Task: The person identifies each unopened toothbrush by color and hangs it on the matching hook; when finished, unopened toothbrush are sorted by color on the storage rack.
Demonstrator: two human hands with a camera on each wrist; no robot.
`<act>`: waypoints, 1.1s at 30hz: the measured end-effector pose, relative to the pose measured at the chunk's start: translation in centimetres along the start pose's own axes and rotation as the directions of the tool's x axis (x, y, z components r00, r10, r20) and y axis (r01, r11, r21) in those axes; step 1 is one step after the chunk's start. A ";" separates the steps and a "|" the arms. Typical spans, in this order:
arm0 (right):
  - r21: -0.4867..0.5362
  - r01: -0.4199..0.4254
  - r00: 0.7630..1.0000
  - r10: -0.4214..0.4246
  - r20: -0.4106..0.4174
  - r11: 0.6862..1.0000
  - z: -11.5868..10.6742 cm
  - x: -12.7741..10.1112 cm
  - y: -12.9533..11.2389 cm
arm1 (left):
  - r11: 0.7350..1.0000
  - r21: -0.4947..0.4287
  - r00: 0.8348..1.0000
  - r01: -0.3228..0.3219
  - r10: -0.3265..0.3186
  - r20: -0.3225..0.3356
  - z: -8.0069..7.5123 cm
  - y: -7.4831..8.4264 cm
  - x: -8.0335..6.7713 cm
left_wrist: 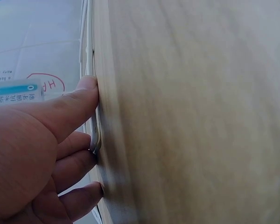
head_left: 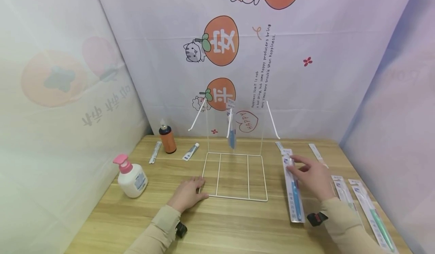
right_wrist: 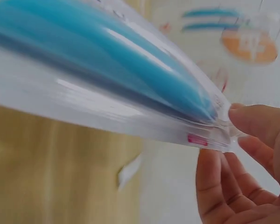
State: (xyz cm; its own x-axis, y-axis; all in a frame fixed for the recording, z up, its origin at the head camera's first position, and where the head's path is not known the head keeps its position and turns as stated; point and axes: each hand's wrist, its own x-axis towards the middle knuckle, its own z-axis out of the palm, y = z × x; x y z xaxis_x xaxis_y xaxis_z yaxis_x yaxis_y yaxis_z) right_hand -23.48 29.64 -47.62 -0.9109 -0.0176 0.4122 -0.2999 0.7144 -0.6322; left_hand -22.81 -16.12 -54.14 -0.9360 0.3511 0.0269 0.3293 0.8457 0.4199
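My left hand [head_left: 187,194] lies flat on the wooden table [head_left: 217,223] with its fingers [left_wrist: 79,100] out straight. They press on the front left corner of the white wire rack [head_left: 234,176] and grip nothing. My right hand [head_left: 310,176] is on the right side of the rack. Its thumb and fingers [right_wrist: 256,121] pinch the top end of a toothbrush pack [head_left: 293,188]. The pack is clear and long, and a blue brush shows inside it. In the head view the pack lies along the table, just right of the rack, with its far end up by my fingertips. The wrist view shows that end lifted a bit off the wood. The rack has a flat wire base and thin hooks that stick up and out at the back. One more blue toothbrush pack [head_left: 231,131] hangs from the middle hook. The other hooks hold nothing. More toothbrush packs [head_left: 370,208] lie on the table to my right, near the edge. On the left stands a white pump bottle [head_left: 131,178] with a pink top. Behind it is a small orange bottle [head_left: 167,137] with a black top, and a small tube [head_left: 191,151] lies just beside that. I cannot tell what is in the bottles.
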 end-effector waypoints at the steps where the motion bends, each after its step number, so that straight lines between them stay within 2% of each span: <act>1: 0.016 0.035 0.999 -0.035 -0.023 0.999 0.3 0.2 -1.1 | 1.000 0.000 1.000 0.001 -0.001 0.001 0.0 0.0 0.0; 4: 0.054 0.139 0.986 -0.133 -0.105 0.989 1.5 0.6 -4.3 | 1.000 -0.003 1.000 -0.003 0.003 0.000 -0.1 0.0 0.0; 8: 0.164 0.229 0.967 -0.205 -0.149 0.960 2.8 1.1 -9.3 | 1.000 -0.010 1.000 -0.002 0.002 -0.001 -0.3 0.1 0.0; 13: 0.316 0.375 0.921 -0.311 -0.233 0.872 4.2 1.0 -14.8 | 1.000 -0.014 1.000 -0.004 0.004 0.001 -0.3 0.2 0.0; 17: 0.365 0.466 0.879 -0.375 -0.295 0.806 4.7 0.5 -17.9 | 1.000 -0.008 1.000 -0.003 0.003 0.008 -0.3 0.2 0.0; 21: 0.373 0.519 0.849 -0.413 -0.329 0.769 5.3 0.4 -19.7 | 1.000 -0.009 1.000 0.002 -0.002 0.010 -0.3 0.2 0.0; 23: 0.369 0.532 0.841 -0.424 -0.336 0.762 5.7 0.5 -20.1 | 1.000 -0.005 1.000 0.006 -0.006 0.010 -0.2 0.1 0.0; 27: 0.342 0.549 0.827 -0.437 -0.352 0.763 6.7 0.8 -20.2 | 1.000 0.010 1.000 0.003 -0.003 0.005 -0.1 0.1 0.1; 33: 0.302 0.546 0.819 -0.423 -0.387 0.781 8.2 1.4 -19.6 | 1.000 0.010 1.000 0.003 -0.003 0.005 -0.1 0.1 0.1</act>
State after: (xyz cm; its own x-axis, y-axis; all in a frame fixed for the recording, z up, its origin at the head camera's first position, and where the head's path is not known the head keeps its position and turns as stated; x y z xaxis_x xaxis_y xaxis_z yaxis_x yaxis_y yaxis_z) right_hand -21.24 9.84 -40.01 -0.5099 -0.0461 0.8590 -0.8174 0.3371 -0.4671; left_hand -22.90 -16.08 -53.98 -0.9365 0.3501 0.0211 0.3274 0.8507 0.4113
